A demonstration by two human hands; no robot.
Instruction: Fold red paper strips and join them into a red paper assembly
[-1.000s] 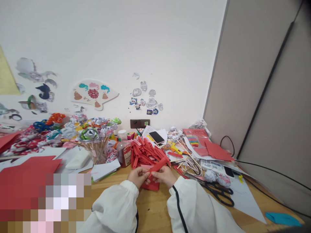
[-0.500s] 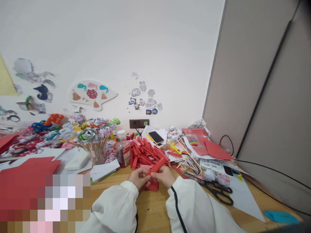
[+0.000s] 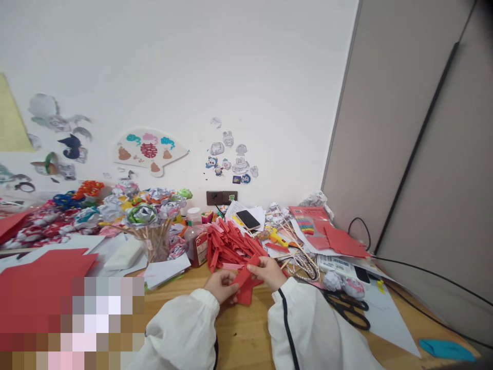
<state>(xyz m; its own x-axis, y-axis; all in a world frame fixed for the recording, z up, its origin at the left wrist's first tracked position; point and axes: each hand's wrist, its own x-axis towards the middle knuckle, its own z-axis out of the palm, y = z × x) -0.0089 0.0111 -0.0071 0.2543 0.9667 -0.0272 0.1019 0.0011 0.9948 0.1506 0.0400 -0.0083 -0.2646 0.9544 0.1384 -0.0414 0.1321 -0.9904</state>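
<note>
Red paper strip (image 3: 247,274) is pinched by both hands (image 3: 221,285) (image 3: 271,272); a wall fan (image 3: 149,159) reads "囍".

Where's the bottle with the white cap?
In the head view, the bottle stands just left of centre, beyond the left hand, beside the left edge of the red paper strips.

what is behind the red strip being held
Behind the red strip, held in the left hand and right hand, a pile of red paper pieces is visible. The hands and strip cover part of its near edge; what lies there cannot be seen.
</note>
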